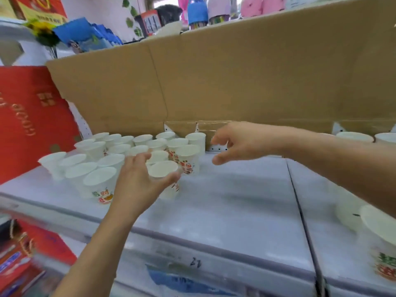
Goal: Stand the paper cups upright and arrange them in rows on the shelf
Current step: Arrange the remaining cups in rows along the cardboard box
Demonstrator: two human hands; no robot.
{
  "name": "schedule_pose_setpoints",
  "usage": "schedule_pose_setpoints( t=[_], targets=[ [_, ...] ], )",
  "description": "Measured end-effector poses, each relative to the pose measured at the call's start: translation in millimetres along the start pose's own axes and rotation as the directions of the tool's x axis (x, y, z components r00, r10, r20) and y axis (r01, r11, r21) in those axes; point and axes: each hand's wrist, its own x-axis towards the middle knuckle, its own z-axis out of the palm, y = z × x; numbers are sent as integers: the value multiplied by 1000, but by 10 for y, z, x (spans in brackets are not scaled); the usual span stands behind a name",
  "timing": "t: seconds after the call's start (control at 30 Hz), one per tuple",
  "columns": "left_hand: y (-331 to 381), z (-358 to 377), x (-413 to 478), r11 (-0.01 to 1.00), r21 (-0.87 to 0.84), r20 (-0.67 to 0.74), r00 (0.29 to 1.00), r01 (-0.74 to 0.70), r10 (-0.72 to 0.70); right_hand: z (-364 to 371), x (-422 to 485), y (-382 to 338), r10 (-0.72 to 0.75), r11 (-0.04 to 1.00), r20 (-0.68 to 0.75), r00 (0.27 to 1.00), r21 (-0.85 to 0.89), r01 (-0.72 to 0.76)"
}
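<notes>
A tall brown cardboard sheet (pixel 235 71) is standing along the back of the pale grey metal shelf (pixel 225 200). A large red box with gold lettering (pixel 27 118) is standing at its left, green vine leaves (pixel 130 16) are hanging down the pale wall (pixel 102 9) above, and blue packets (pixel 85 35) are lying behind the cardboard.

head view, close, down onto shelf (pixel 235 200)

Handwritten "21" on shelf (pixel 225 257) front edge, print on paper cups (pixel 100 185) and red box (pixel 32 116) too blurred.
</notes>
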Motion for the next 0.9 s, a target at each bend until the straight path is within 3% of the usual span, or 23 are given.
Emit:
schedule_pose_setpoints(
  t=[0.23, 0.5, 0.7, 0.9],
  targets=[
    [-211, 184, 363, 996, -6, 82, 993, -88, 88, 431, 1143, -343, 141, 986, 46, 989, 85, -144],
    [-128, 40, 521, 970, -191, 224, 956, -147, 189, 406, 1153, -274, 158, 984, 12, 987, 78, -159],
    [682, 138, 966, 912, -184, 364, 836, -367, 410, -225, 595, 524, 337, 941, -42, 941, -20, -338],
    [1371, 891, 1443, 868, -265, 540, 681, -420, 494, -295, 256, 1185, 472, 880, 1, 882, -66, -471]
  ],
)
